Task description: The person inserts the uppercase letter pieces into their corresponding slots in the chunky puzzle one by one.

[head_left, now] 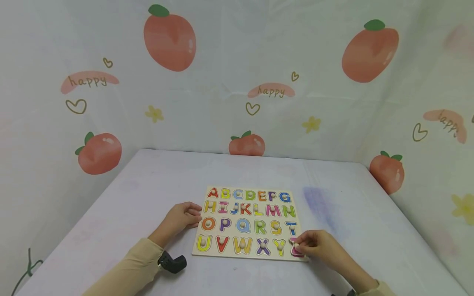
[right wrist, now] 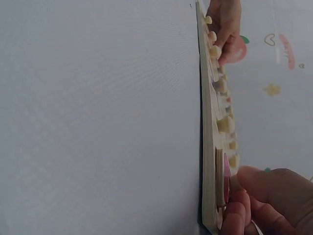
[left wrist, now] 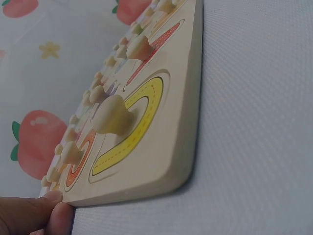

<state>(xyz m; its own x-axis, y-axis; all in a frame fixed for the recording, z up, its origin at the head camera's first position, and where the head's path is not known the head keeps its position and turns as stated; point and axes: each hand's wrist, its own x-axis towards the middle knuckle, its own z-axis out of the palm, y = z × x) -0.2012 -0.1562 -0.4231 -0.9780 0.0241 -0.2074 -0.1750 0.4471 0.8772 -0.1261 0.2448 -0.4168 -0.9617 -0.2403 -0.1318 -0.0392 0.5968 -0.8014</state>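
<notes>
A wooden alphabet puzzle board (head_left: pixel 249 258) lies flat on the table, its colourful letter pieces fitted with round knobs. My right hand (head_left: pixel 317 246) pinches the knob of the pink Z piece (head_left: pixel 296 251) at the near right corner. In the right wrist view this pink piece (right wrist: pixel 226 178) stands slightly proud of the board, partly hidden by the fingertips. At the board's left side, my left hand (head_left: pixel 181 218) holds the edge with bent fingers. The left wrist view has its thumb (left wrist: pixel 29 210) at that edge, near the yellow U piece (left wrist: pixel 154 105).
The white-covered table (head_left: pixel 177 174) has a bluish-purple stain (head_left: pixel 320 203) right of the board. Behind stands a pale curtain (head_left: pixel 222 49) printed with fruit, hearts and "happy". A black wrist device (head_left: pixel 173 263) sits at the left cuff. A green cord (head_left: pixel 29 267) is at the far left.
</notes>
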